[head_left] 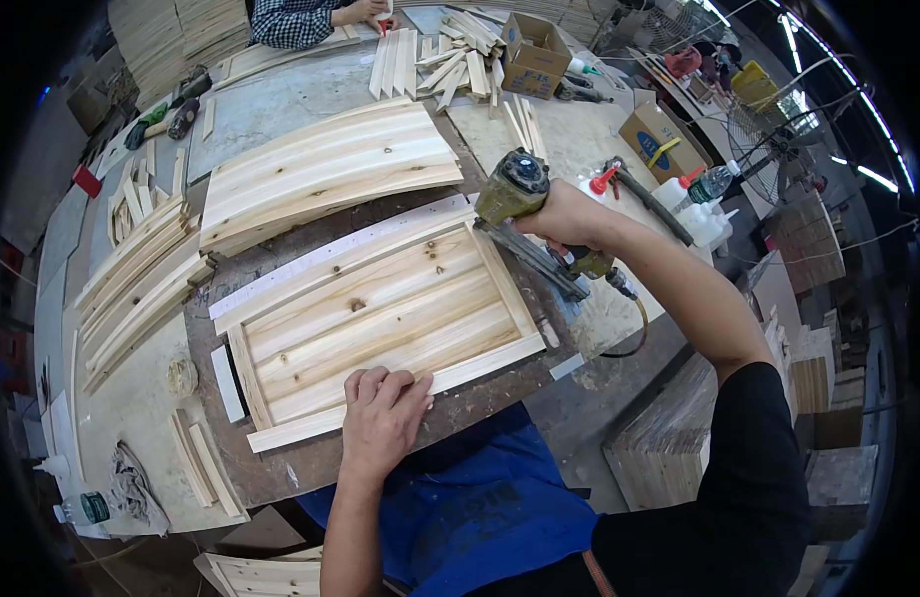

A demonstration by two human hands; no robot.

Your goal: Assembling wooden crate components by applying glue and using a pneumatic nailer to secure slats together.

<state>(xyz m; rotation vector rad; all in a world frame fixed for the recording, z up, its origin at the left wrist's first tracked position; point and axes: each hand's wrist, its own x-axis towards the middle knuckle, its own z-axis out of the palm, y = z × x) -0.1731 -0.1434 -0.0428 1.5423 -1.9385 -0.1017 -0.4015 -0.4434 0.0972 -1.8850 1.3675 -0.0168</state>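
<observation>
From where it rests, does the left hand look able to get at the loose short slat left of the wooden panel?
Probably yes: the left hand lies flat on the panel, empty, with bare bench up to the slat.

1 olive-green pneumatic nail gun (514, 189), 1 framed pale slatted wooden panel (380, 318), 1 unframed pale pine board panel (325, 169), 2 brown cardboard boxes (532, 55) and (662, 139), 2 bare hands (380, 418) and (564, 214).

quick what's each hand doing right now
Left hand: open, flat, pressing on the near edge strip of the wooden panel.
Right hand: closed around the grip of the green nail gun, its nose at the panel's right edge.
</observation>
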